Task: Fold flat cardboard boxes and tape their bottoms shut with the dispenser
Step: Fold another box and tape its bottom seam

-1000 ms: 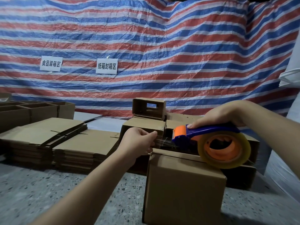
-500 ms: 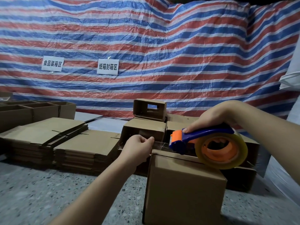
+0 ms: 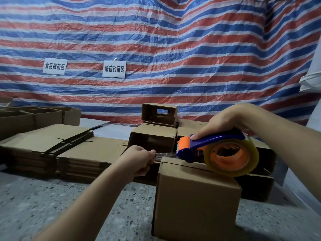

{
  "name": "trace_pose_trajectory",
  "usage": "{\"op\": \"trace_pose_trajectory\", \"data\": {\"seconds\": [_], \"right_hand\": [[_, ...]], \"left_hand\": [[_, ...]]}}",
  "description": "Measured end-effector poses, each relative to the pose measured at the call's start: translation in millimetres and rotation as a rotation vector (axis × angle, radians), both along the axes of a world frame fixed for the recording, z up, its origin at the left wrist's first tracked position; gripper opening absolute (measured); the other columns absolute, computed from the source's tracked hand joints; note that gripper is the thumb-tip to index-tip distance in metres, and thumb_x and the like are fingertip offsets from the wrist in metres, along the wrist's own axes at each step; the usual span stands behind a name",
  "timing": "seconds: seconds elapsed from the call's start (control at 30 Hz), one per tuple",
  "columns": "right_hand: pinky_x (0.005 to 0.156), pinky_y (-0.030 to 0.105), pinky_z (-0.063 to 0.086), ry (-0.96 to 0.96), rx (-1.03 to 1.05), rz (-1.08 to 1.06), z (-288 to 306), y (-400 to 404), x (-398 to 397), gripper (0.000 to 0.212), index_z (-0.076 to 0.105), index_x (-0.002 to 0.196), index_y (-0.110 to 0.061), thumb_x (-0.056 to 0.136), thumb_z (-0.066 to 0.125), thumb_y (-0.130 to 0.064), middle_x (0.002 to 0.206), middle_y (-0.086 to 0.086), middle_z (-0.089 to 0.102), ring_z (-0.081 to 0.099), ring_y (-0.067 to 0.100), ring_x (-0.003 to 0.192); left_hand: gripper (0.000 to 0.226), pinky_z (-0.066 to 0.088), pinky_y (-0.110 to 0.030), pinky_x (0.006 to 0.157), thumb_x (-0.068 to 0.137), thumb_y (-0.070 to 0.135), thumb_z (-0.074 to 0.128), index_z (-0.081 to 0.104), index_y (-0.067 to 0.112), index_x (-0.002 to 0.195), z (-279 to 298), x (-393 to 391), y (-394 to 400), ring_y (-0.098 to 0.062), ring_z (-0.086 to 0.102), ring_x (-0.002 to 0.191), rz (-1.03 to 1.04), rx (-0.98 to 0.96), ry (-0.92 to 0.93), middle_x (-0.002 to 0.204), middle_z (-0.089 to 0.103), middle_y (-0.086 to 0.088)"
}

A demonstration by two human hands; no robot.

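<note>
Gripping the blue handle, the right hand (image 3: pixel 224 121) holds the blue-and-orange tape dispenser (image 3: pixel 213 150) with its clear tape roll on top of the upright brown cardboard box (image 3: pixel 196 202), which stands on the speckled grey counter (image 3: pixel 43 206). Left of the box's top edge, the left hand (image 3: pixel 139 160) pinches the pulled-out strip of clear tape (image 3: pixel 165 155). Beyond the box lie stacks of flat brown cardboard (image 3: pixel 69 150). Farther back, the red-white-blue striped tarpaulin (image 3: pixel 173 49) carries two white signs: "食品装箱区" (image 3: pixel 54 66) and "纸箱封箱区" (image 3: pixel 114 69).

Speckled floor (image 3: pixel 34 206) under cardboard boxes (image 3: pixel 194 202)
</note>
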State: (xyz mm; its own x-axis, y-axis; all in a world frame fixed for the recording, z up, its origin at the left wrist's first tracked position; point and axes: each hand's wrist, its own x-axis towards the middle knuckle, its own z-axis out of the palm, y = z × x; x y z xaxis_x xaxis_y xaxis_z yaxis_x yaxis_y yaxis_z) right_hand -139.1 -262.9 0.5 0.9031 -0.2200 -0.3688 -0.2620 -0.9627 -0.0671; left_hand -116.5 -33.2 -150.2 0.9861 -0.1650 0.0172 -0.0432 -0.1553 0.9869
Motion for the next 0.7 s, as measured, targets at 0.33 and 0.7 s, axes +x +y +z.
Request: {"op": "trace_pose_trajectory", "data": {"seconds": [0.33, 0.7], "right_hand": [[0.053, 0.022, 0.056, -0.019, -0.034, 0.004, -5, 8, 5, 0.070, 0.066, 0.107, -0.016, 0.073, 0.065, -0.077, 0.077, 0.003, 0.078, 0.074, 0.015, 0.063], [0.059, 0.024, 0.057, -0.045, 0.053, 0.014, -7, 7, 0, 0.067, 0.065, 0.111, -0.018, 0.075, 0.068, -0.074, 0.086, 0.004, 0.079, 0.074, 0.017, 0.068]], "left_hand": [[0.024, 0.038, -0.022, 0.048, 0.097, 0.027, 0.062, 0.065, 0.003, 0.091, -32, 6, -2, -0.011, 0.047, 0.057, -0.074, -0.056, 0.092, 0.072, 0.055, -0.004], [0.041, 0.034, -0.022, 0.048, 0.095, 0.046, 0.059, 0.065, 0.006, 0.089, -53, 0, -16, -0.010, 0.041, 0.051, -0.089, -0.127, 0.130, 0.061, 0.049, 0.002]]}}
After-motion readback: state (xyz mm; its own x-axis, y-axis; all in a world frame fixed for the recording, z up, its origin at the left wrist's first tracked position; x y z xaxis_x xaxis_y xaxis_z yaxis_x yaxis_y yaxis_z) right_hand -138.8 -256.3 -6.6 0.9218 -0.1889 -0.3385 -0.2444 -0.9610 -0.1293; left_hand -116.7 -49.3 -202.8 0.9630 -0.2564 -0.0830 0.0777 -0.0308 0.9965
